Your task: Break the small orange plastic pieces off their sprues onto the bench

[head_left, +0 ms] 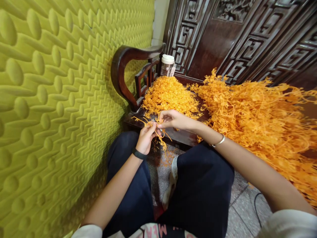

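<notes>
My left hand [146,137], with a black band at the wrist, is closed on a thin orange plastic sprig [158,134] whose branches stick out to the left and hang down. My right hand [170,119], with a silver bangle on the wrist, pinches the same sprig from the right, fingertips meeting the left hand's. Both hands hover over the front edge of a dark wooden bench [182,136]. Just behind them lies a heap of small orange pieces [169,94]. A much larger mass of long orange sprigs [262,122] spreads over the bench to the right.
A yellow padded wall [54,99] fills the left side. The bench's curved armrest [123,72] stands behind the small heap, with a white-lidded jar [167,65] by the carved dark back panel [237,36]. My dark-trousered knees [198,185] and a speckled floor lie below.
</notes>
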Tool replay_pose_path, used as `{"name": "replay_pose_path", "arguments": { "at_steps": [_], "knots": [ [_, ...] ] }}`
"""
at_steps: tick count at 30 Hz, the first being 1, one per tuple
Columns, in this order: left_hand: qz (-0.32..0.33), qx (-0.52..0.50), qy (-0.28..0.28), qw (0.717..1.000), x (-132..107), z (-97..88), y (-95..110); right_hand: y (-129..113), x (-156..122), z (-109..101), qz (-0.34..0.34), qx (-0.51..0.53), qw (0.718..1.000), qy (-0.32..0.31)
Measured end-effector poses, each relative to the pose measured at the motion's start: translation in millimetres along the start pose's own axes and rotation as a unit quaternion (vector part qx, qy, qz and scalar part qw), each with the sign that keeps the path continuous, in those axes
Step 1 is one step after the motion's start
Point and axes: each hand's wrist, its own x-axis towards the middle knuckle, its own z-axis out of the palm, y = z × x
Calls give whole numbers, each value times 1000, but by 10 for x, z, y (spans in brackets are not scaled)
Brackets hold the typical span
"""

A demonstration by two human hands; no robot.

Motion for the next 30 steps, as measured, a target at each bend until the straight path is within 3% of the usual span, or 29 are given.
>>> {"name": "replay_pose_path", "arguments": {
  "at_steps": [4, 9, 18, 22, 30],
  "knots": [
    [-9, 21, -29, 999, -11, -9, 27, -27, -23, -13, 19, 21, 1000, 9],
    [-67, 14, -72, 995, -30, -19, 36, -18, -41, -54, 31, 5, 1000, 0],
    [-87, 61, -23, 994, -34, 15, -13, 12, -20, -37, 102, -121, 984, 82],
    [-79, 68, -7, 995, -21, 6, -17, 23, -30, -34, 83, -157, 978, 113],
    [-76, 40, -17, 996, -43, 6, 73, -23, -27, -94, 45, -46, 994, 84]
  ]
}}
